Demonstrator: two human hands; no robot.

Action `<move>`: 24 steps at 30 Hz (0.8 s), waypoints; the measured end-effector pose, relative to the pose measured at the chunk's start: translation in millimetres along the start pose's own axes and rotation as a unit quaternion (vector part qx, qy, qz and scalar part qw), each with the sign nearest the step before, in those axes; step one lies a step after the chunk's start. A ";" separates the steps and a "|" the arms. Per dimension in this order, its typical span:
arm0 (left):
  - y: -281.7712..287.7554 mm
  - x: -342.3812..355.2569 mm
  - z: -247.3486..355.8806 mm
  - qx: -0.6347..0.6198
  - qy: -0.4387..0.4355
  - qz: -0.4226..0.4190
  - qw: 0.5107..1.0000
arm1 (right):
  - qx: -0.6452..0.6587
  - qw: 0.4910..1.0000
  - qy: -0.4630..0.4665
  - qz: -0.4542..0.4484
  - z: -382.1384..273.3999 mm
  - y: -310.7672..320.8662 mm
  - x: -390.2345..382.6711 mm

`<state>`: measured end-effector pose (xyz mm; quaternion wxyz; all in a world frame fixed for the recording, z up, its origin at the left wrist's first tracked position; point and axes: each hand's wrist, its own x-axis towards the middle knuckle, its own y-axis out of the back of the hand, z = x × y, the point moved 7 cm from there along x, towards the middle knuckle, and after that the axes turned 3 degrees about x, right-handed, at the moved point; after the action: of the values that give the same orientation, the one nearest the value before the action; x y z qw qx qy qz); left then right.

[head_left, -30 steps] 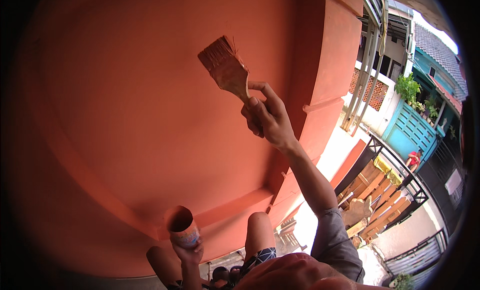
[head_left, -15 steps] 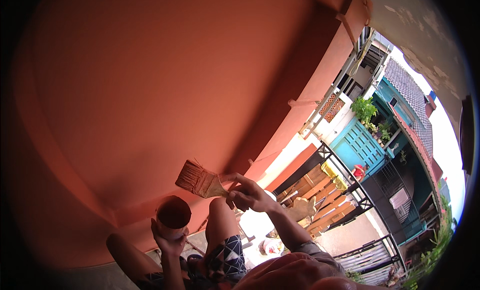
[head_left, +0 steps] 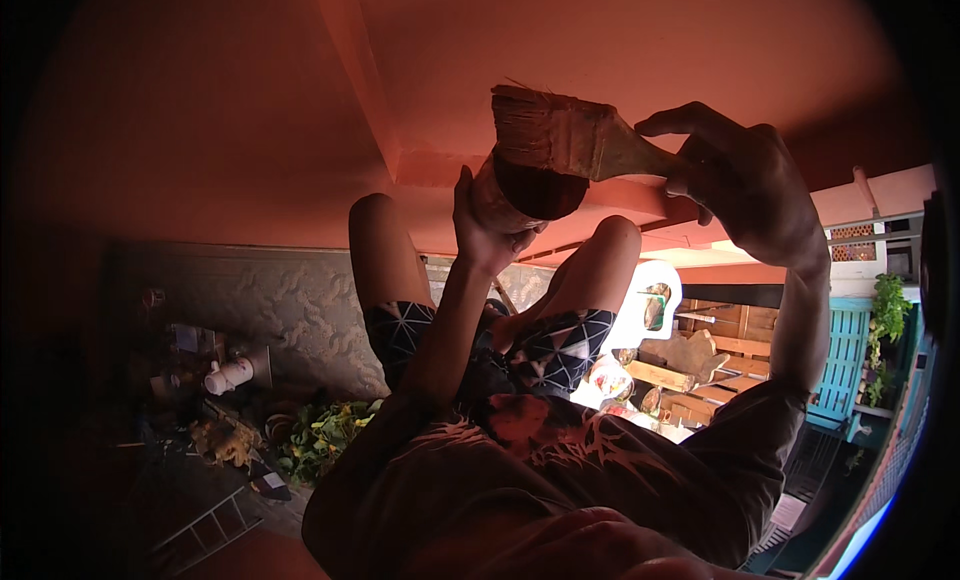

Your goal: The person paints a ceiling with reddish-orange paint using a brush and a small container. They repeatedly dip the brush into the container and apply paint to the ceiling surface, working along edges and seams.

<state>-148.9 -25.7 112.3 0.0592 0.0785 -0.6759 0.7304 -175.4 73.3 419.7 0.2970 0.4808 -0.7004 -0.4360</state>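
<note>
A wide paintbrush (head_left: 550, 132) with bristles caked in reddish-orange paint is gripped by its handle in my right hand (head_left: 745, 180). Its bristles point left, level with the rim of a round paint cup (head_left: 500, 202). My left hand (head_left: 484, 238) is wrapped around the cup from below, and the cup tilts toward the right. Dark shade hides how much paint is inside. From this angle the brush overlaps the cup's opening; I cannot tell whether they touch. Behind both stands the terracotta-coloured wall (head_left: 250, 130).
My bent knees (head_left: 375, 230) are below the cup. A patterned floor (head_left: 300, 310) lies far down on the left, with green leaves (head_left: 330, 435), a white container (head_left: 229, 377) and a ladder (head_left: 205, 530). A white chair (head_left: 655, 290) and wooden planks (head_left: 745, 342) stand at the right.
My view has swung down and to the left. The brush has come closer to the cup and over its rim, and both hands sit higher in the picture.
</note>
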 end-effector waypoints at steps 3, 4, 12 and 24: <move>9.2 -0.1 -1.1 -0.010 -0.002 0.010 1.000 | -0.142 0.980 0.137 -0.034 -9.7 -1.4 8.4; 14.3 -1.6 -2.9 -0.008 -0.005 0.026 1.000 | -0.163 0.976 0.132 -0.058 -8.7 -2.9 8.5; 20.8 -15.1 3.4 -0.051 -0.036 -0.074 0.995 | -0.270 0.950 0.155 -0.035 -8.9 -8.2 21.5; 50.1 -30.6 8.3 0.086 -0.146 0.050 0.984 | -0.286 0.951 0.091 -0.075 -39.3 -66.5 49.2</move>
<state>-128.2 -37.4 58.0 -0.0835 0.1549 -0.6149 0.7687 -132.9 4.2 377.3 0.4506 0.4646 -0.4783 -0.5936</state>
